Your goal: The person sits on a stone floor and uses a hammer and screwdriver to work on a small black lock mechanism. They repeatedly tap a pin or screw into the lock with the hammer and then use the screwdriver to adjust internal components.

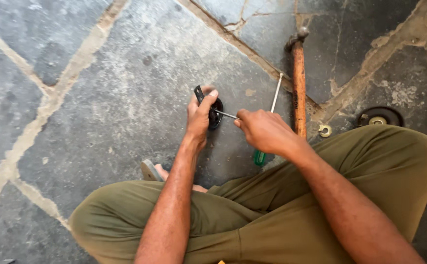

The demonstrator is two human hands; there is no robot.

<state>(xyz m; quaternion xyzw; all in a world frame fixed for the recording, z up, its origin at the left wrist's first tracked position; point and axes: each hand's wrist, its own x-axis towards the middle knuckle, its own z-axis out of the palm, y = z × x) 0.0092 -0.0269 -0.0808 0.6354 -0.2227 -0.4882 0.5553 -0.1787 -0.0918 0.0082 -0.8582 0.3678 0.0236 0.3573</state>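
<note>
Nearest the camera were the person's crossed legs in olive trousers, with a sandalled foot showing beneath the left forearm. Just beyond the knees, the left hand had its grip closed around a small black round part, holding it on edge against the stone floor, thumb pressed over its top. The right hand was curled shut on a thin metal rod, whose tip touched the black part's centre. Under the right hand lay a screwdriver with a green handle, its long shaft pointing away across the floor. Just beside it to the right lay a hammer with a wooden handle, head away from the person. Near the right knee sat a small brass-coloured ring, and farther right a dark round disc with another ring on it
</note>
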